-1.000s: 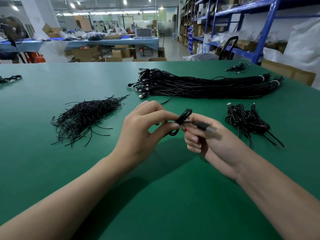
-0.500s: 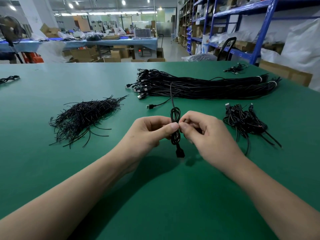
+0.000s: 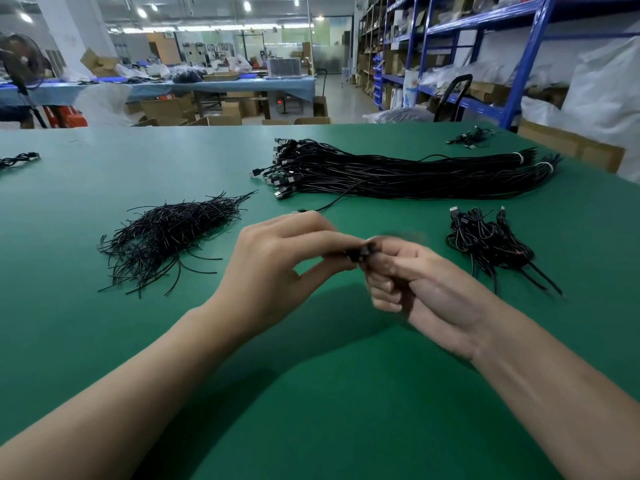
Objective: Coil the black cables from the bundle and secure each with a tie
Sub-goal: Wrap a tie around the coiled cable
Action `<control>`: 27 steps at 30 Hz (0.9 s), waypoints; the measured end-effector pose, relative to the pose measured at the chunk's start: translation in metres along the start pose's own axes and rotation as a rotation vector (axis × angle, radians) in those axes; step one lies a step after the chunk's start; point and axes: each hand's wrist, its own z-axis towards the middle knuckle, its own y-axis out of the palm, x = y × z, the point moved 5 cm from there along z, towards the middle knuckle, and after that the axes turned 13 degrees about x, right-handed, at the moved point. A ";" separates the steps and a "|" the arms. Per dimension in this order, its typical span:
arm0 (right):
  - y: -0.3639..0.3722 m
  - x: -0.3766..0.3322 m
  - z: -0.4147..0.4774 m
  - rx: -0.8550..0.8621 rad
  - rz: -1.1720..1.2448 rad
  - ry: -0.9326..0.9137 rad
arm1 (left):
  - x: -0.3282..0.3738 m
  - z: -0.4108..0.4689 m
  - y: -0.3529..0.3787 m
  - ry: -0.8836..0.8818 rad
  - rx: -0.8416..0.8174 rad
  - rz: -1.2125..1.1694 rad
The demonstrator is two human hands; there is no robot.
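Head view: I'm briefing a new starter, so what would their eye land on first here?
At mid-table the left hand and right hand meet, both pinching a small, blurred black cable between them. Behind them lies the long bundle of black cables, banded white at its right end. A heap of ties sits to the left and a pile of coiled cables to the right on the green table.
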 end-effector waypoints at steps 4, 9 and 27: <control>-0.008 -0.016 0.001 0.255 -0.496 -0.402 | -0.018 -0.017 0.012 -0.759 0.006 -0.404; 0.004 -0.025 -0.011 0.324 -0.932 -0.801 | -0.022 -0.035 0.032 -1.252 -0.196 -0.688; 0.004 -0.001 0.000 0.145 -0.017 0.044 | 0.000 -0.006 0.011 -0.451 0.075 -0.025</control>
